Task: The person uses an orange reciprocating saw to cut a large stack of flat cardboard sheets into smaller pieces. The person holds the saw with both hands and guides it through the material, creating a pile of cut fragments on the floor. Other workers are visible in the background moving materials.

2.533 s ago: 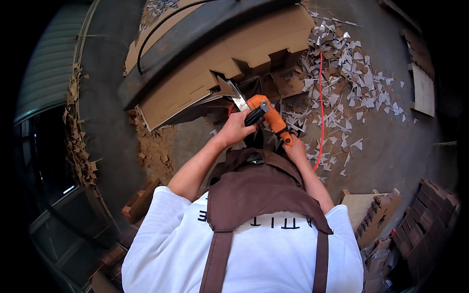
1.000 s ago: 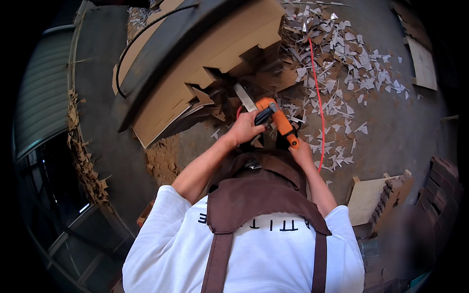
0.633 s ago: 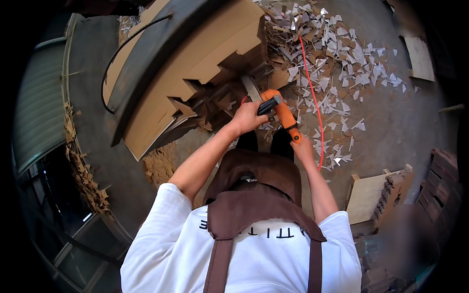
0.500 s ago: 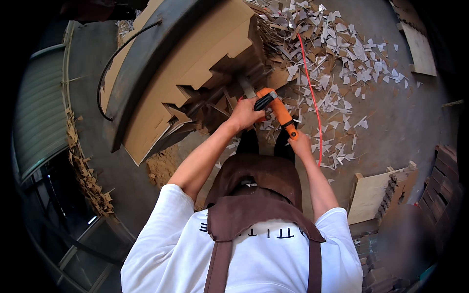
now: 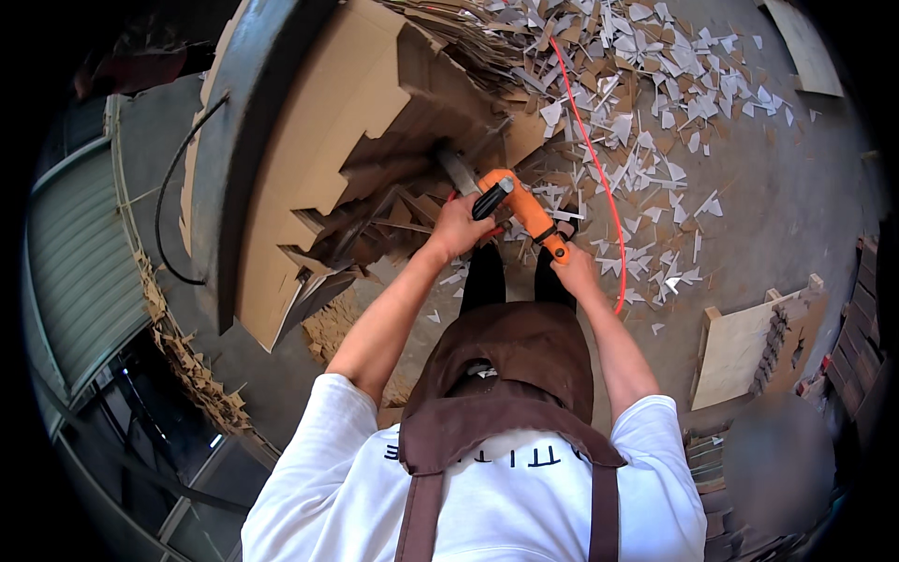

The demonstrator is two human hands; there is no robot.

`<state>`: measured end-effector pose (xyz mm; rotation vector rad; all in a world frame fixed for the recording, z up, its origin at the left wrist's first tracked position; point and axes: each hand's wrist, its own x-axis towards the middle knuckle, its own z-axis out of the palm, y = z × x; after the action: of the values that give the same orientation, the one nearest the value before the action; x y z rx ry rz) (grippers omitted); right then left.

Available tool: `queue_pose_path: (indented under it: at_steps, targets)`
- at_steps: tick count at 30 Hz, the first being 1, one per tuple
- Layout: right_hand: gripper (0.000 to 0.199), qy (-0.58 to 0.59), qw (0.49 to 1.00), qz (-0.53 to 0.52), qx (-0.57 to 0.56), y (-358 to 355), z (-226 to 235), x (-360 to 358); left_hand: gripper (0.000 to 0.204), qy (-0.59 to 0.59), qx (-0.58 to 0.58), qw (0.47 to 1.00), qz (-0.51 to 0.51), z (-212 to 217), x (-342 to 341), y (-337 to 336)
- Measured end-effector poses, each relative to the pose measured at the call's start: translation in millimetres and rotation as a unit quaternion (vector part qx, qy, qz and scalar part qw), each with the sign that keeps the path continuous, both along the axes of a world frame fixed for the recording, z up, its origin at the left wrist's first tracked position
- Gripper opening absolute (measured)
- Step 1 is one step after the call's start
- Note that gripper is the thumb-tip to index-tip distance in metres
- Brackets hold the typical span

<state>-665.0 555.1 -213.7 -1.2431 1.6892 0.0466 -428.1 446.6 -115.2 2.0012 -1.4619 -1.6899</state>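
Both hands hold an orange power tool (image 5: 526,208) with a black side handle and a flat grey metal bar (image 5: 459,171) at its front. My left hand (image 5: 459,228) is closed around the front part, beside the side handle. At the rear grip, my right hand (image 5: 577,270) is closed. The bar reaches to the ragged, cut edge of a tall stack of brown cardboard sheets (image 5: 309,140); its tip is in shadow, so I cannot tell whether it touches. Torn cardboard strips (image 5: 403,211) hang from the stack near my left hand.
A curved dark metal beam (image 5: 220,140) with a black cable loop (image 5: 167,220) lies over the stack. White and brown scraps (image 5: 655,122) cover the floor at right, crossed by a red hose (image 5: 599,169). A wooden board (image 5: 740,351) stands at the right.
My view has turned a little, so the stack and beam appear farther left. The tool's front sits slightly left and lower in view. Both hands keep their hold on it.
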Motion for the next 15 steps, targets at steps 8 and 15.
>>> queue_pose_path:
  at_steps: [8,15]
  targets:
    - [0.027,-0.016,1.000,0.015,-0.013,-11.0,-27.4,-4.8,0.024,-0.018,0.004,1.000,0.011,-12.3,-4.4,-1.0]
    - [0.027,-0.025,0.999,0.022,-0.005,-15.7,-63.9,-11.9,0.020,-0.031,0.015,0.998,0.049,-44.9,-13.3,-1.6]
